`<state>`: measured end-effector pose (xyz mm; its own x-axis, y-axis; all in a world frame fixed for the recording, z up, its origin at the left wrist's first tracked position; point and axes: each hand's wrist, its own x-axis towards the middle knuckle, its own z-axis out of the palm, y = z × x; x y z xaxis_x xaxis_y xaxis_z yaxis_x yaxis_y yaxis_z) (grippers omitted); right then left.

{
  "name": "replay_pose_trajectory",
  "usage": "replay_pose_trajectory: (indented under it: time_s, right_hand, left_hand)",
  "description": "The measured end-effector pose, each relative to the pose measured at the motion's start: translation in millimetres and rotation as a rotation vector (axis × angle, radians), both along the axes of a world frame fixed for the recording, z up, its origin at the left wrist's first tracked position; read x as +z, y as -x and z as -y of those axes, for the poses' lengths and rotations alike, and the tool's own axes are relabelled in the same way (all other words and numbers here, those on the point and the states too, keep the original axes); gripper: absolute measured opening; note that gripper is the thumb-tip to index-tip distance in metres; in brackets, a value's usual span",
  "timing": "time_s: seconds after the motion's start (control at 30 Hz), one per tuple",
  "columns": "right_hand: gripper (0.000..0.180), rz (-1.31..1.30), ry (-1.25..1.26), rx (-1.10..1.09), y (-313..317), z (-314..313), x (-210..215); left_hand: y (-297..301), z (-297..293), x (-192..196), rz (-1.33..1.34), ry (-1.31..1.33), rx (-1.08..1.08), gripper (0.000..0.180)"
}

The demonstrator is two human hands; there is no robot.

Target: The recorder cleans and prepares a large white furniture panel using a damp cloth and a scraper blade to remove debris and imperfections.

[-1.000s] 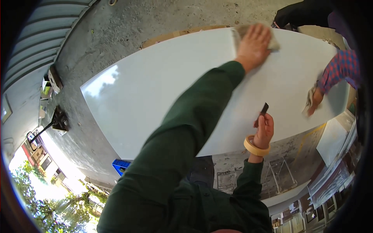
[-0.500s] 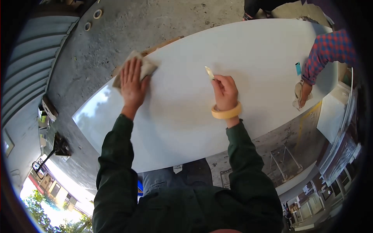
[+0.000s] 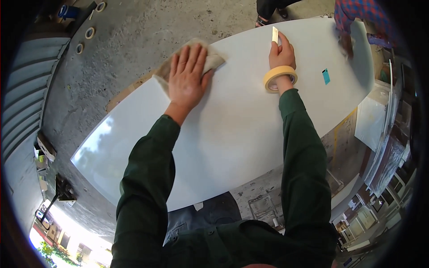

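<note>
- My left hand (image 3: 187,76) lies flat, fingers spread, pressing a beige cloth (image 3: 210,58) onto a large white glossy panel (image 3: 232,129).
- The cloth sits near the panel's far edge, mostly under my palm, its corners poking out on both sides.
- It looks soft, thin and crumpled; I judge it light and limp, best held by a flat palm or by bunching a corner.
- My right hand (image 3: 281,56) has its grip closed on a small pale flat blade (image 3: 275,33), its tip pointing up and away from me.
- A roll of yellowish masking tape (image 3: 279,78) rings my right wrist like a bracelet.
- The panel looks smooth, stiff and probably slippery.
- Another person's hand (image 3: 346,44) in a plaid sleeve touches the panel's far right end.
</note>
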<state>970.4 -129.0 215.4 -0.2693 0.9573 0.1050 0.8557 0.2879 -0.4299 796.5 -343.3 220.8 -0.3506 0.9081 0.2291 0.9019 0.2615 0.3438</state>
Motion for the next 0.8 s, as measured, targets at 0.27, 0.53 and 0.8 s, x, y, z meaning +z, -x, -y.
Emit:
replay_pose_trajectory:
  time_s: [0.27, 0.53, 0.8]
  right_hand:
    - [0.04, 0.06, -0.112, -0.071, 13.3, -23.1, -22.9]
    - [0.039, 0.024, -0.097, 0.065, 20.1, -5.3, -19.7]
    - [0.039, -0.031, -0.096, 0.207, 48.7, 56.4, -13.9]
  left_hand:
    - [-4.9, -13.6, -1.7, 0.064, -0.051, -0.057, 0.055]
    - [25.7, 60.1, 4.6, 0.02, 0.012, 0.007, 0.056]
    - [53.4, 126.6, 11.7, 0.002, 0.051, 0.063, 0.055]
